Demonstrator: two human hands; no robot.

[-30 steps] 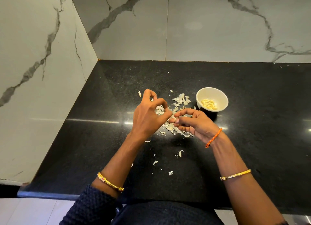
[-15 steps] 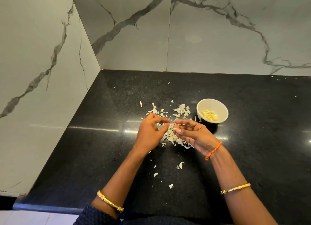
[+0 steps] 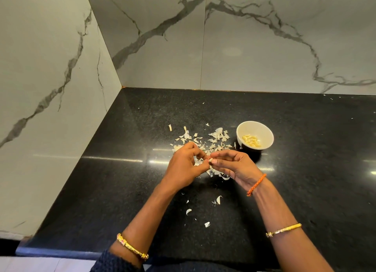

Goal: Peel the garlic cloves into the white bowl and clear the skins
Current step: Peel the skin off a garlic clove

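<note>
A small garlic clove point(image 3: 210, 160) is pinched between the fingertips of my left hand point(image 3: 184, 166) and my right hand point(image 3: 236, 168), just above the black counter. Both hands meet over a heap of pale garlic skins point(image 3: 205, 143). The white bowl point(image 3: 262, 130) stands to the right of the heap, with several peeled yellowish cloves point(image 3: 251, 140) in its bottom. Part of the heap is hidden under my hands.
The black stone counter point(image 3: 305, 170) fills a corner between marble walls on the left and at the back. A few stray skin flakes point(image 3: 218, 199) lie nearer to me, between my forearms. The counter's front edge point(image 3: 61, 252) runs at the bottom left.
My left hand has come down from its raised position and met my right hand over the skins. Both now pinch a clove between them. The view has tilted upward.
</note>
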